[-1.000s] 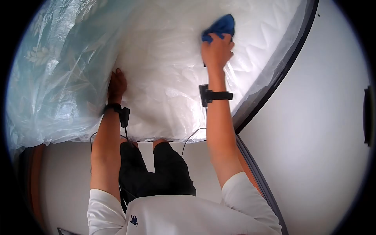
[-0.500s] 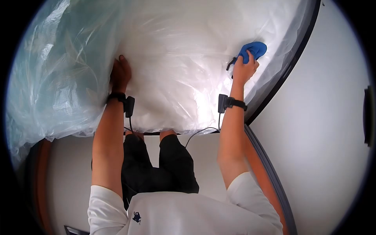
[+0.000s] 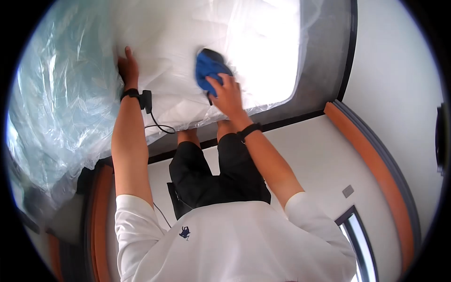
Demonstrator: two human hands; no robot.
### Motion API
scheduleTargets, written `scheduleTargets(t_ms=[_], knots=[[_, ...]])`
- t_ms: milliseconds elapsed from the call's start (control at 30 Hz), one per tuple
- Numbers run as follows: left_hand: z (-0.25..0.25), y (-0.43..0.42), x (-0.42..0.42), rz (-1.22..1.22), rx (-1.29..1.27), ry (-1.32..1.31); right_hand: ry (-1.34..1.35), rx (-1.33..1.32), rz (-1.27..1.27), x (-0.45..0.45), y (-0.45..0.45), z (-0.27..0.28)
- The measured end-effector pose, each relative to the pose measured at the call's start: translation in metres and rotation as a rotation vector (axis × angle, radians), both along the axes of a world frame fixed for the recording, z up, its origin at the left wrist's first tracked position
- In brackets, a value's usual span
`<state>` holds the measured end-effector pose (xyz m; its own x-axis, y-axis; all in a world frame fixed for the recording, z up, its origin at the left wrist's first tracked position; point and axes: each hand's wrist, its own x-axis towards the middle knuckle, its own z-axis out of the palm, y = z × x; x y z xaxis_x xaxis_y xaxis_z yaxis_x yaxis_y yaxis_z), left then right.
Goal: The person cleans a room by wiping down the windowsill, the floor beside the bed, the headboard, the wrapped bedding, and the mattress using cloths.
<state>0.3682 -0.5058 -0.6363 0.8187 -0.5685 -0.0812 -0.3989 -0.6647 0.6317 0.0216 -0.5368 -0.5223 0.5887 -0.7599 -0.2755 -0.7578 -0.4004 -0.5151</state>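
My right hand (image 3: 228,96) grips a blue cloth-like item with a dark edge (image 3: 208,73), pressed on the white, plastic-covered surface (image 3: 174,28). On the left, my left hand (image 3: 128,69) rests at the border between the white surface and the pale green, plastic-wrapped material (image 3: 61,80). Its thumb points up and part of the hand is in shadow under or beside the green material, so its other fingers are hidden. A black band with a small box and cable (image 3: 146,101) sits on my left wrist; another band (image 3: 249,132) circles my right wrist.
A grey border with a black edge (image 3: 324,61) runs along the right and near sides of the white surface. Beyond it is a pale wall (image 3: 394,94). Orange and grey trim (image 3: 371,150) curves at the lower right. A narrow window (image 3: 359,249) shows at the bottom right.
My right hand has moved left with the blue item, after first moving right. The view has shifted, baring the grey border. My left hand stays beside the green material.
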Motion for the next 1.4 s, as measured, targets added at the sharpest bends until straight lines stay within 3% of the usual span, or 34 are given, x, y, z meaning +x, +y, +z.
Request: scheduleTargets(t_ms=[67,200,267,300,367,400,433,467,533,600,733,833,900,933,1000,1067,1133,1200,1267,1400], knots=[[-0.034,0.01,0.023,0.058,-0.049,0.21,0.117,-0.093,-0.146,-0.06,-0.014,-0.004],[-0.048,0.019,0.04,-0.081,-0.247,0.123,0.387,-0.045,-0.645,-0.162,-0.03,-0.009],[-0.021,0.019,0.024,-0.333,0.088,-0.218,0.482,0.069,-0.923,-0.2,-0.036,-0.003],[-0.004,0.02,0.009,-0.355,0.078,-0.233,0.467,0.072,-0.948,-0.22,-0.037,-0.006],[0.037,0.025,-0.025,-0.648,0.523,-0.439,0.555,0.296,-0.899,-0.256,-0.029,-0.008],[0.039,0.028,-0.03,-0.913,0.693,-0.636,0.534,0.297,-0.936,-0.263,-0.021,0.0],[0.032,0.038,-0.04,-0.859,0.6,-0.48,0.494,0.333,-0.957,-0.267,-0.016,0.011],[0.08,0.03,-0.073,-0.809,0.655,-0.283,0.453,0.362,-0.979,-0.271,-0.013,0.026],[0.127,0.021,-0.112,-0.986,0.801,-0.211,0.366,0.26,-1.018,-0.264,0.004,0.068],[0.149,0.009,-0.135,-1.257,0.614,-0.051,0.109,0.212,-1.011,-0.257,0.026,0.105],[0.246,-0.039,-0.206,-1.697,0.338,0.248,-0.304,0.178,-0.908,-0.222,0.066,0.189],[0.319,-0.035,-0.267,-1.909,0.212,0.408,-0.435,0.251,-0.924,-0.187,0.107,0.27],[0.354,-0.013,-0.307,-1.97,0.107,0.55,-0.52,0.002,-0.699,-0.178,0.132,0.3],[0.368,-0.002,-0.322,-2.01,0.016,0.617,-0.532,-0.026,-0.719,-0.176,0.141,0.326],[0.394,0.019,-0.351,-2.01,0.212,0.733,-0.441,0.162,-0.923,-0.167,0.173,0.38],[0.392,0.034,-0.387,-2.106,0.046,0.714,-0.462,-0.027,-1.037,-0.182,0.204,0.399],[0.406,0.046,-0.432,-2.26,-0.036,0.624,-0.292,-0.389,-1.153,-0.198,0.244,0.411],[0.427,0.071,-0.482,-2.374,-0.275,0.614,-0.153,-0.503,-1.36,-0.21,0.281,0.426],[0.462,0.103,-0.518,-2.483,-0.296,0.565,-0.073,-0.684,-1.584,-0.212,0.312,0.445],[0.526,0.172,-0.567,-2.652,-0.496,0.8,0.226,-1.172,-1.826,-0.209,0.385,0.46]])
